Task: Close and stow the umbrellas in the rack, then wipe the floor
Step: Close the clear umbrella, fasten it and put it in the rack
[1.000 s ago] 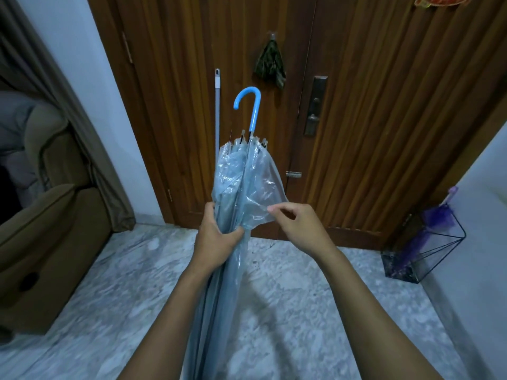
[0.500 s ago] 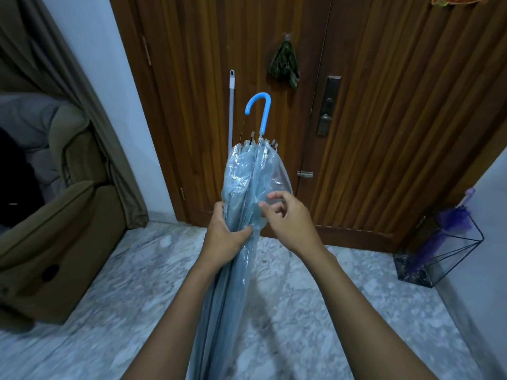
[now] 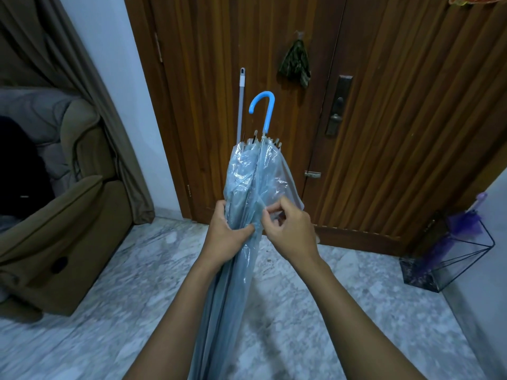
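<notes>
A clear blue umbrella [image 3: 253, 176] is folded and held upside down in front of me, its blue hooked handle [image 3: 264, 108] pointing up. My left hand [image 3: 223, 233] is wrapped around the gathered canopy at mid-height. My right hand [image 3: 289, 229] pinches a loose fold of the plastic canopy just right of it. A black wire rack [image 3: 450, 259] stands on the floor at the right by the wall, with a purple umbrella [image 3: 463, 223] in it. Behind the blue umbrella, a grey mop pole [image 3: 241, 105] leans on the door.
The brown wooden door [image 3: 384, 119] fills the wall ahead, with a lock plate [image 3: 338, 105] and a dark pouch [image 3: 296, 63] hanging on it. A brown armchair [image 3: 60, 223] and curtain [image 3: 90, 86] stand at the left. Grey marble floor [image 3: 142, 292] lies underfoot.
My right hand has come in from the side and closed its fingers on a fold of the canopy. The view has shifted slightly left. My left hand keeps its grip.
</notes>
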The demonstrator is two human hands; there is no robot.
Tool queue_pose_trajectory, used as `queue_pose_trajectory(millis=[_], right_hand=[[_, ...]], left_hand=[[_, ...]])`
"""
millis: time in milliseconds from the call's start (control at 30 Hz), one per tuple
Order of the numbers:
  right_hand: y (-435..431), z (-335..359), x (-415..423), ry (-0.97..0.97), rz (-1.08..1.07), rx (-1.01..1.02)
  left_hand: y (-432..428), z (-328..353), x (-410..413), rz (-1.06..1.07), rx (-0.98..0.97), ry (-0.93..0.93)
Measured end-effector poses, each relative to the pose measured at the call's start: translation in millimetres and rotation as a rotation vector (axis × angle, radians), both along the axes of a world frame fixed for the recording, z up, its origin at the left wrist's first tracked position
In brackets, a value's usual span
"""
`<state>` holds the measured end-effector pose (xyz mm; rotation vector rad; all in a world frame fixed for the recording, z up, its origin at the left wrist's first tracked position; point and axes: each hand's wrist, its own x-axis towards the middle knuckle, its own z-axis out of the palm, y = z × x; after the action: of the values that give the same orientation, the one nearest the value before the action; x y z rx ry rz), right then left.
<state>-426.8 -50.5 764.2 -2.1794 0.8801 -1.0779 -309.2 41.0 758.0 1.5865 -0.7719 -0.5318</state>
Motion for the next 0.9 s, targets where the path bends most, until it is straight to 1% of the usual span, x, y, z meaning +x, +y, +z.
queue_pose_trajectory(millis=[67, 100, 133, 233, 333, 400, 533, 600, 733, 900], right_hand=[[2.4, 4.6, 0.5, -0.127, 0.093, 0.264], [2.0, 7.0, 0.8, -0.181, 0.104, 0.348], [-0.1, 8.0, 1.8, -0.204, 0.093, 0.390], [-7.0, 7.1, 4.9, -0.139, 0.040, 0.410], [-9.0, 4.7, 4.0, -0.092, 0.039, 0.362], [-8.3, 4.6, 1.6, -0.083, 0.047, 0.331], [-4.6, 2.8, 0.5, -0.089, 0.046, 0.353], [-2.0, 2.6, 1.7, -0.064, 0.076, 0.383], [-0.6, 3.6, 2.4, -0.019, 0.233, 0.469], [-4.5, 2.0, 2.4, -0.076, 0.283, 0.532]], left_hand=[[2.0, 1.1, 2.4, 0.015, -0.004, 0.001], [2.9, 1.3, 3.0, 0.019, -0.004, -0.002], [3.1, 1.1, 3.1, 0.019, -0.004, -0.005], [3.4, 0.9, 1.9, 0.014, 0.006, -0.011], [3.3, 0.0, 0.7, 0.013, 0.019, -0.022], [3.5, -0.7, 0.5, 0.021, 0.028, -0.028], [3.0, -3.8, 0.6, 0.064, 0.033, -0.048], [2.2, -7.0, 0.6, 0.106, 0.028, -0.058], [3.5, -7.7, -1.2, 0.131, -0.001, -0.064], [6.1, -3.0, -2.3, 0.096, -0.028, -0.026]])
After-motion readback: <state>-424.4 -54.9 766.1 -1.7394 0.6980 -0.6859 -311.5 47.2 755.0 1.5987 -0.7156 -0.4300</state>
